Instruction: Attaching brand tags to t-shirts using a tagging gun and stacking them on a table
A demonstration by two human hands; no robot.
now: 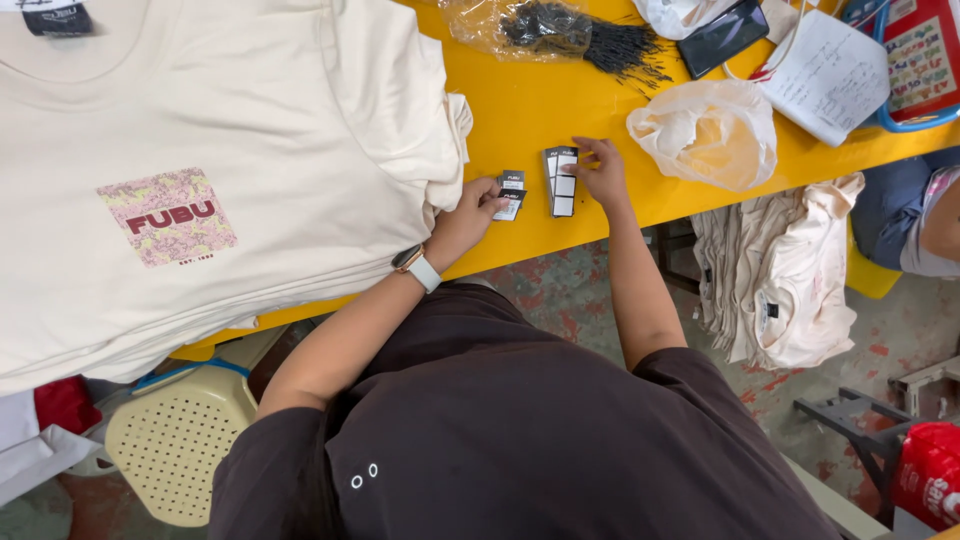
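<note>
A stack of cream T-shirts with a pink and red chest print lies on the yellow table. My left hand, a watch with a pale strap on its wrist, rests at the shirts' edge and pinches a small stack of black and white hang tags. My right hand lies just right of it, fingers on a second, taller stack of hang tags standing on the table.
A clear bag of black tag strings, a phone, a written paper sheet and a crumpled plastic bag lie farther back. Folded cream shirts hang at the right. A cream perforated chair stands lower left. Another person sits at the right edge.
</note>
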